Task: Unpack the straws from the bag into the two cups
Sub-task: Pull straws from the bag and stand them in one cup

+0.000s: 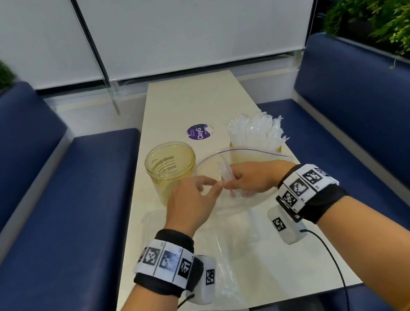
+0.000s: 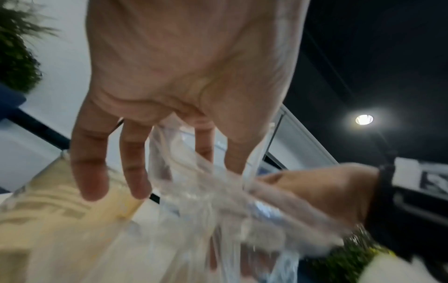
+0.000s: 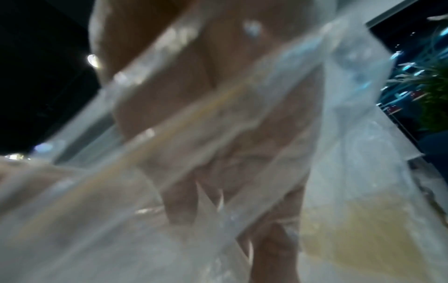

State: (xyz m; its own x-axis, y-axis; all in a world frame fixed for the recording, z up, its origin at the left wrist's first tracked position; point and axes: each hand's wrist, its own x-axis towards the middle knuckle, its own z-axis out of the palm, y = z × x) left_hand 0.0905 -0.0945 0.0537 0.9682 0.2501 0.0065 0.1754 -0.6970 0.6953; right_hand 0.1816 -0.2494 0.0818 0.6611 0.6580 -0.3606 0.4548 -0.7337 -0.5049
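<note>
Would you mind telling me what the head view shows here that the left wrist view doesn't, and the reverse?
Only the head view shows the whole table, the right cup packed with wrapped straws, the purple sticker and the blue benches. Only the left wrist view shows the left hand's palm, its fingers extended, and a ceiling light. Both show the left hand, the right hand reaching into the clear bag, and the empty left cup.
</note>
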